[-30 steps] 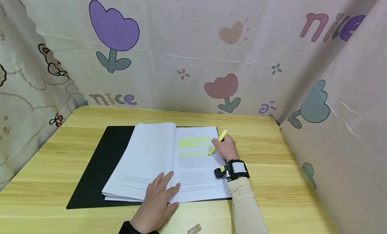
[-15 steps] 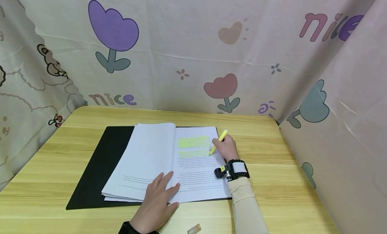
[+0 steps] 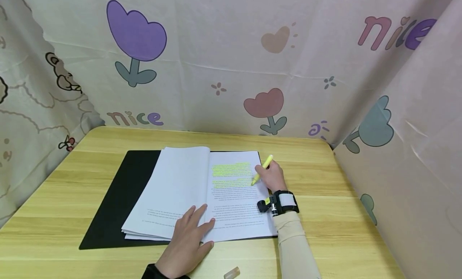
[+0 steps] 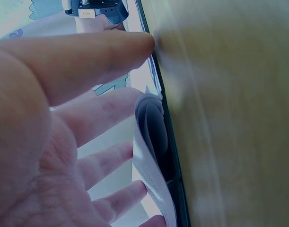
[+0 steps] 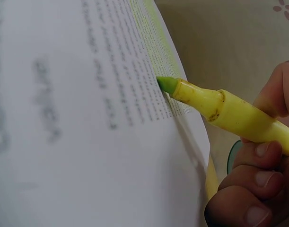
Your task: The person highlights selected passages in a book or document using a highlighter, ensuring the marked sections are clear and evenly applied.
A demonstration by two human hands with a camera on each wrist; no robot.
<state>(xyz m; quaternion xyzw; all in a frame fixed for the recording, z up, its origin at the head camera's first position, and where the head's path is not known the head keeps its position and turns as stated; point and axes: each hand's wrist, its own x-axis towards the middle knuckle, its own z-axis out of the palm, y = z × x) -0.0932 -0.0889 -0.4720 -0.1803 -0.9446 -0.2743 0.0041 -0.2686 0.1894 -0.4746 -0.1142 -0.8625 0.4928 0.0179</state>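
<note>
Evidently, in the head view, the marking work is partway done: two yellow blocks (image 3: 231, 170) cover the far part of the right page (image 3: 240, 213), while the lines nearer and the few on the left page (image 3: 180, 174) are plain. If the whole right page is meant, more than half its text remains. The marker (image 3: 268, 162) slants over that page's right side, pinched in the grip of the right hand (image 3: 273, 176). The left hand (image 3: 185, 245) lies, fingers spread, where the pages meet at the near end; its grip holds nothing. Beneath is a black folder (image 3: 108, 211) on the bench (image 3: 343, 215), with the cap (image 3: 232, 273) lying near. Against a second earlier, marker and right hand sit slightly farther right; the left hand looks unmoved, and no clear growth of yellow shows.

In the left wrist view, straight fingers reach over the pages, whose near edges curl up.

In the right wrist view, fingers close round the marker, its tip (image 5: 169, 85) at the small print; contact is hard to tell.
</note>
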